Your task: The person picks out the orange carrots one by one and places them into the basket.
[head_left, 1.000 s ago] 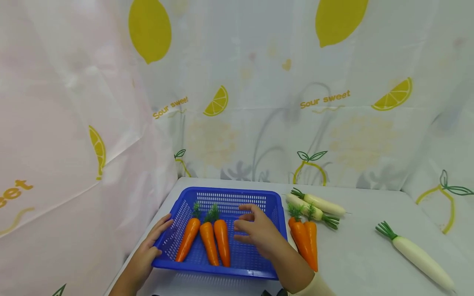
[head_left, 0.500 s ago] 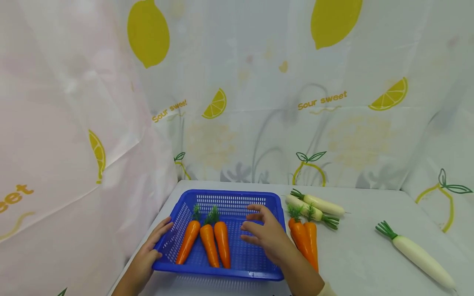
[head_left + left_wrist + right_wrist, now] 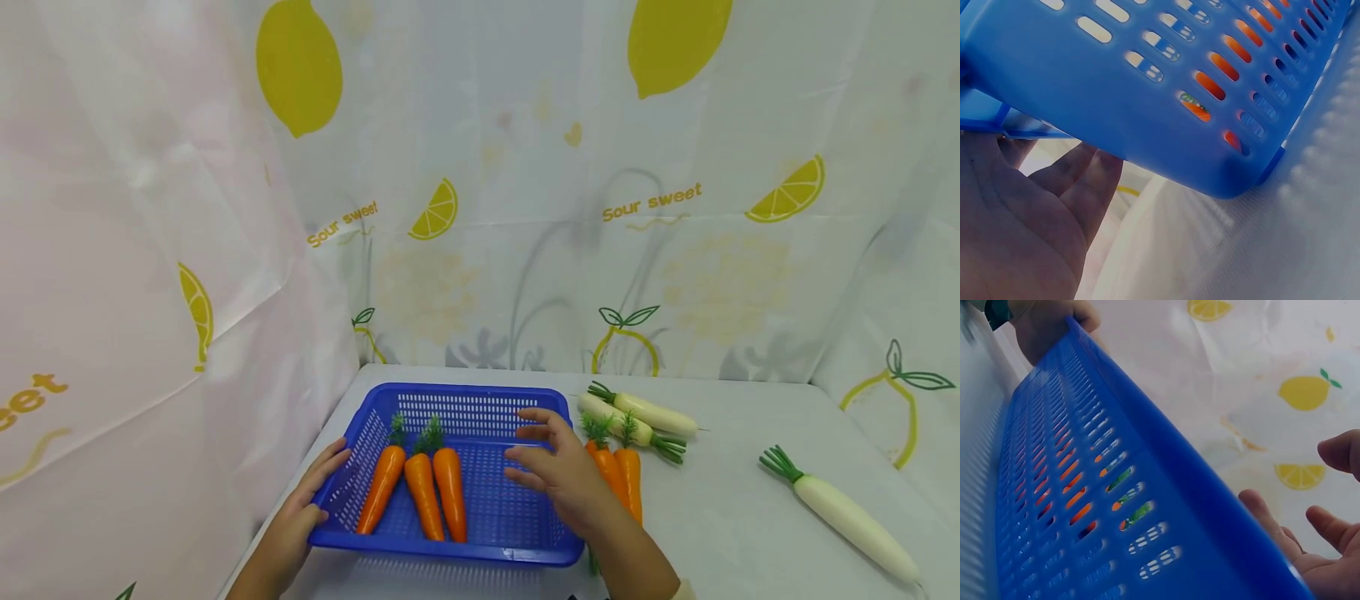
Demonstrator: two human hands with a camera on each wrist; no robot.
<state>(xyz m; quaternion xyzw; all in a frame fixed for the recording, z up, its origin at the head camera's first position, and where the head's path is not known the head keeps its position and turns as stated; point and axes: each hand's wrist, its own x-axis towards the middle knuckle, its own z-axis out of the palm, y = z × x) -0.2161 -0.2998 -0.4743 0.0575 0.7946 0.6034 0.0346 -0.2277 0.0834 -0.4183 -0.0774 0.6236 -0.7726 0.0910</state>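
A blue plastic basket [image 3: 450,552] with slotted sides stands on the table. Three orange carrots [image 3: 424,496] with green tops lie in its left half. At the basket's left rim, my left hand [image 3: 296,517] rests with fairly straight fingers touching the edge; the left wrist view shows these fingers [image 3: 1094,187] against the rim. Over the basket's right part hovers my right hand [image 3: 562,471], fingers loosely bent and apart, holding nothing. More carrots [image 3: 632,479] lie just right of the basket, partly hidden by my right forearm.
Two white radishes [image 3: 660,414] lie crossed behind the outer carrots. Another white radish [image 3: 855,525] lies alone at the table's right. Green leaves [image 3: 594,560] show beside my right forearm. A lemon-print curtain [image 3: 480,275] surrounds the table [image 3: 735,517].
My right hand has drawn rightward, away from the carrots in the basket, and its forearm now covers more of the outer carrots. My left hand stays at the rim.
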